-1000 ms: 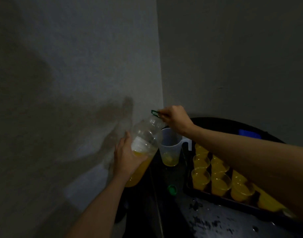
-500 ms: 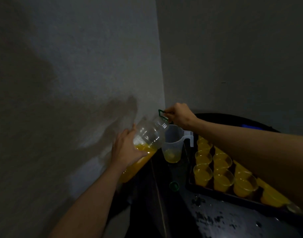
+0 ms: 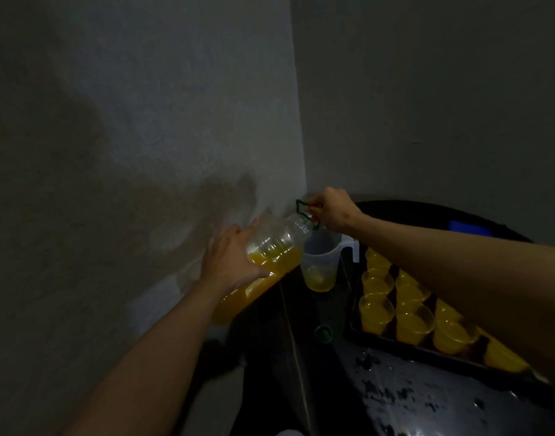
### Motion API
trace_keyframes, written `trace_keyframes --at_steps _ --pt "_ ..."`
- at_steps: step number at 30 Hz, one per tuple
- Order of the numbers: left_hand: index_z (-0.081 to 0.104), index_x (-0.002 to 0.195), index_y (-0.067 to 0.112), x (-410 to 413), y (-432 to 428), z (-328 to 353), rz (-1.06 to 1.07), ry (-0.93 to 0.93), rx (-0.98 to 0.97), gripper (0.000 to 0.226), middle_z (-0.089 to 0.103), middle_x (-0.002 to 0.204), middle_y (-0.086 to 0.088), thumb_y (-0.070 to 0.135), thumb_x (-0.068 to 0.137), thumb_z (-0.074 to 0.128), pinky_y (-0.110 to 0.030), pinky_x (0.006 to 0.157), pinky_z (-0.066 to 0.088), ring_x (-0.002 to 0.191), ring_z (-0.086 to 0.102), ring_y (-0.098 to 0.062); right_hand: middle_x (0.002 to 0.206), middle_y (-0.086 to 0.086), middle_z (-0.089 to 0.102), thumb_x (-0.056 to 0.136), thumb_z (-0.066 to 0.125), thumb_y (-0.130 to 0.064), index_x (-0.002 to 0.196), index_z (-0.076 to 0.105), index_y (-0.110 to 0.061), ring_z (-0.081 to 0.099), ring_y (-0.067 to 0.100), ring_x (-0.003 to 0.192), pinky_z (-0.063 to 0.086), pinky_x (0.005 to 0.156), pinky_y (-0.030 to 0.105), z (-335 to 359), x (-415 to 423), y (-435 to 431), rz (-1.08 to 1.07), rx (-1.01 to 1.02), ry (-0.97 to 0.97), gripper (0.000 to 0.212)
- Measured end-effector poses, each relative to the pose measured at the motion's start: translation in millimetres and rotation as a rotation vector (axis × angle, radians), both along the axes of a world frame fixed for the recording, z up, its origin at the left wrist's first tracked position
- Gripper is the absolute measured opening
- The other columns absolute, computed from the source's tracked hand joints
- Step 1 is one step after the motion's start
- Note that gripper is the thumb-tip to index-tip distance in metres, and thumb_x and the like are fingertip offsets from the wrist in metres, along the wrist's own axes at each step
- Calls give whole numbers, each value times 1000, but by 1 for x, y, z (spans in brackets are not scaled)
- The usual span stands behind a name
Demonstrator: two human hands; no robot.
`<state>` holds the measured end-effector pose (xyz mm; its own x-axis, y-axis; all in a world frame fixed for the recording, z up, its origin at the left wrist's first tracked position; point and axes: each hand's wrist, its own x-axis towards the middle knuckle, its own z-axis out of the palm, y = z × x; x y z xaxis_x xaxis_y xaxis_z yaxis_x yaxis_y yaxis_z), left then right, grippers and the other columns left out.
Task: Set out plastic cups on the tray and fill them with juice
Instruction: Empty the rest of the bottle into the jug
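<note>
A large clear bottle (image 3: pixel 270 262) half full of orange juice lies tilted, neck up and to the right, over a clear measuring jug (image 3: pixel 321 262). My left hand (image 3: pixel 232 259) grips the bottle's body from the left. My right hand (image 3: pixel 332 209) pinches the green carry handle (image 3: pixel 301 207) at the bottle's neck. The jug holds a little juice at its bottom. To its right, a dark tray (image 3: pixel 395 343) carries several plastic cups (image 3: pixel 377 309) filled with juice; my right forearm hides part of them.
A green bottle cap (image 3: pixel 322 333) lies on the dark wet tabletop (image 3: pixel 427 398) in front of the jug. Grey walls meet in a corner just behind the bottle. A blue object (image 3: pixel 465 226) sits at the table's far edge.
The bottle has tipped further towards the jug, its base rising in my left hand and the juice running nearer the neck. Both hands keep their hold.
</note>
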<state>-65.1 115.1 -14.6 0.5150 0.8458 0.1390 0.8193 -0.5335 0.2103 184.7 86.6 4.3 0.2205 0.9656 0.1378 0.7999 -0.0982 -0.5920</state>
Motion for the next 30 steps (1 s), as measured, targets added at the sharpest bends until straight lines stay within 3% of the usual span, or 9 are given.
trace_keyframes --at_steps 4,12,18,30 --pt "26 159 37 1 0 2 9 16 -4 113 50 134 -3 53 64 86 -38 107 33 130 42 -27 91 16 74 100 58 -19 105 75 -2 68 23 80 56 85 44 -2 -2 0 -7 -11 11 25" --pt "25 158 39 3 1 9 17 77 -24 112 46 146 -5 54 65 86 -38 111 31 138 38 -28 94 17 74 100 57 -16 114 72 -2 64 16 74 57 85 38 -6 -2 0 -1 -38 39 25" --pt "25 159 38 4 3 11 6 101 -61 112 48 144 -6 55 66 86 -42 112 31 136 40 -29 93 20 73 100 57 -16 110 73 0 60 10 64 56 81 33 -7 -1 0 1 -38 50 25" --pt "27 158 36 8 5 16 8 161 -94 111 43 154 -8 55 65 86 -46 117 30 142 37 -32 96 16 75 99 60 -18 110 74 1 69 25 87 55 90 42 -20 0 4 -20 -60 56 26"
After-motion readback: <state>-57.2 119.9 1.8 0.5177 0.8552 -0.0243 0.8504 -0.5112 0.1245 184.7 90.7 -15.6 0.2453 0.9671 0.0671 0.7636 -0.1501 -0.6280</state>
